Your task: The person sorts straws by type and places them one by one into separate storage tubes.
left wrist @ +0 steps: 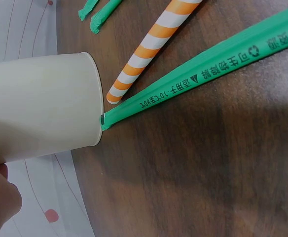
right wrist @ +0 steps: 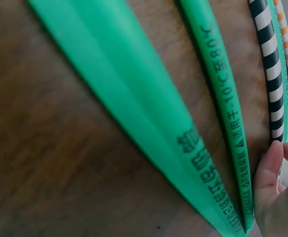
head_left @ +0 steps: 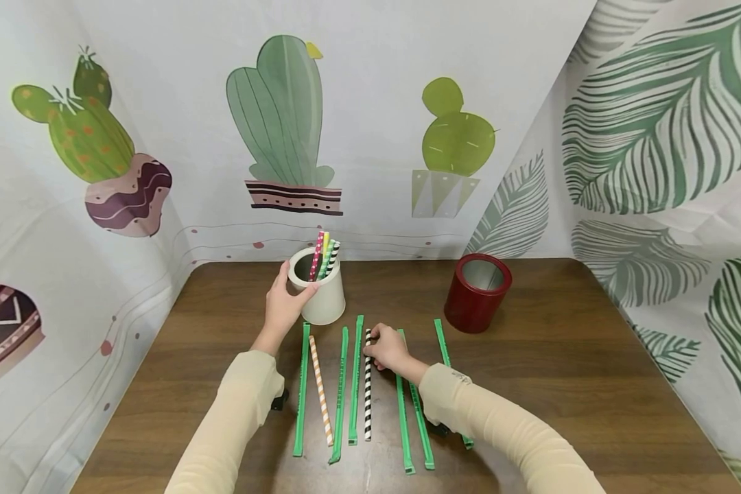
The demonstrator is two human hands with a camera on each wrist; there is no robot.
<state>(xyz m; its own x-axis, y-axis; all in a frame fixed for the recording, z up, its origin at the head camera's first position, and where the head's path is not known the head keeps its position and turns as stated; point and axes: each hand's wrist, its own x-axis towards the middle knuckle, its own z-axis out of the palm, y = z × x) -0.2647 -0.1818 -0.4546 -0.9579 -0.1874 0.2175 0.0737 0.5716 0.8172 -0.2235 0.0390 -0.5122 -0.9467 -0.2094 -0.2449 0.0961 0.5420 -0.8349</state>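
Observation:
A white cup (head_left: 326, 305) stands at the back of the table, and my left hand (head_left: 282, 302) grips it near the rim from the left side. Inside lean several paper straws: a pink dotted one (head_left: 315, 257), a yellow one, a green one and a black-striped one. Lower on the table lies a black-and-white striped straw (head_left: 368, 405). The thumb and a finger of my right hand (head_left: 389, 348) pinch it near its far end, which also shows in the right wrist view (right wrist: 273, 84). An orange-and-white straw (head_left: 321, 391) lies to its left.
Several straws in green paper wrappers, such as one at the left (head_left: 301, 391) and one by the right sleeve (head_left: 403, 425), lie roughly lengthwise around the bare straws. A dark red can (head_left: 475, 305) stands at the back right. A printed cloth (head_left: 370, 137) hangs behind the table.

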